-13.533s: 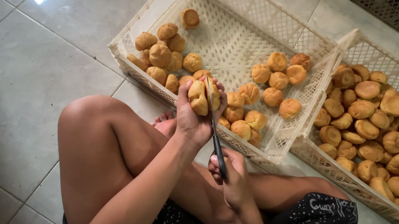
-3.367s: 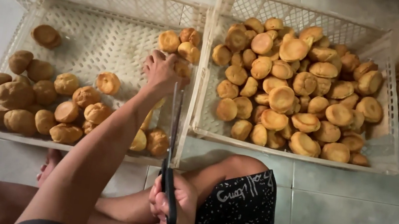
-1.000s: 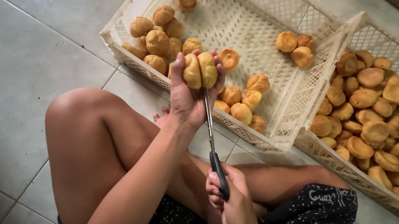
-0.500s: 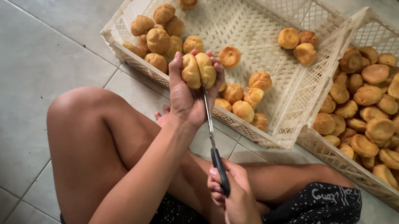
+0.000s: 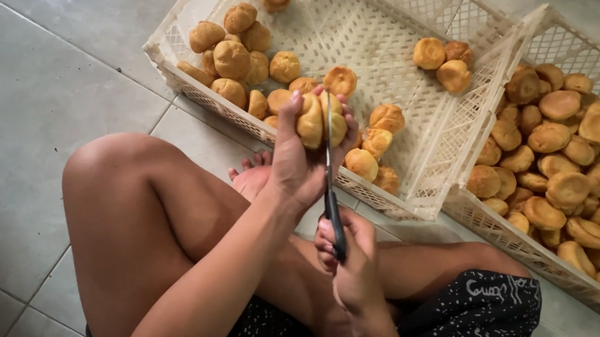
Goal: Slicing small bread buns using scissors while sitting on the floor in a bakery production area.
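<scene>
Centre frame: golden bun (image 5: 313,119) gripped upright in left hand (image 5: 299,162), fingers curled, presenting its side to the knife (image 5: 330,177). Right hand (image 5: 350,266) fisted on the black handle. Cream crates (image 5: 471,122) upper frame, within reach.

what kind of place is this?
Likely a small bakery's prep floor or a home kitchen: grey floor tiles, two white plastic crates of golden pastry puffs, someone seated on the floor slicing them with a knife.
</scene>
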